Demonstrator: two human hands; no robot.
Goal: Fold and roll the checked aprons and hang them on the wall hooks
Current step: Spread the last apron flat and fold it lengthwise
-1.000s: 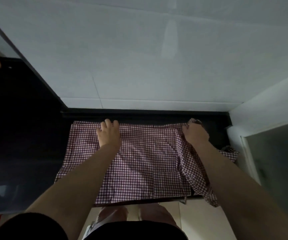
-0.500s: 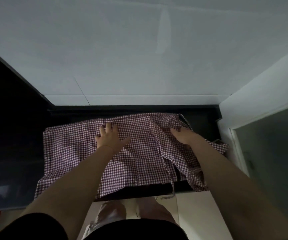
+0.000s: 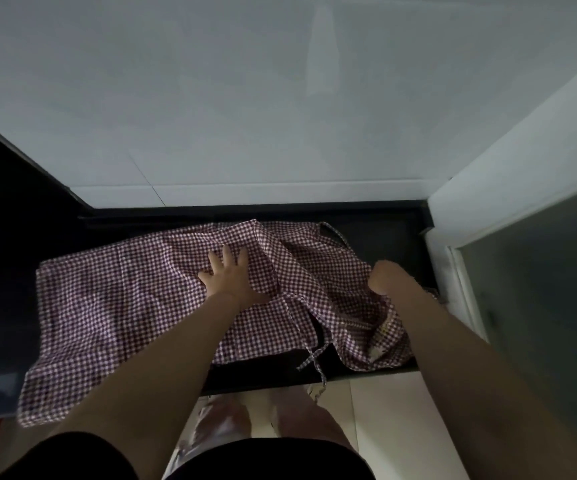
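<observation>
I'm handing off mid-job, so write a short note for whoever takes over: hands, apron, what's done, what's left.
Left hand: flat, fingers spread, pressing the checked apron on the dark counter.
Right hand: curled at the apron's bunched right side; grip is hidden.
Apron: left part spread flat, right part rumpled, a tie hanging over the front edge.
Done: no neat fold yet.
Left: fold, roll, hang. No hooks in view.

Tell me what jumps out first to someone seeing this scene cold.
The red-and-white checked apron dominates, spread rumpled over the dark countertop below a pale tiled wall. The left hand presses flat on its middle with fingers spread, while the right hand is at the bunched right side. A thin apron tie dangles over the counter's front edge.
</observation>
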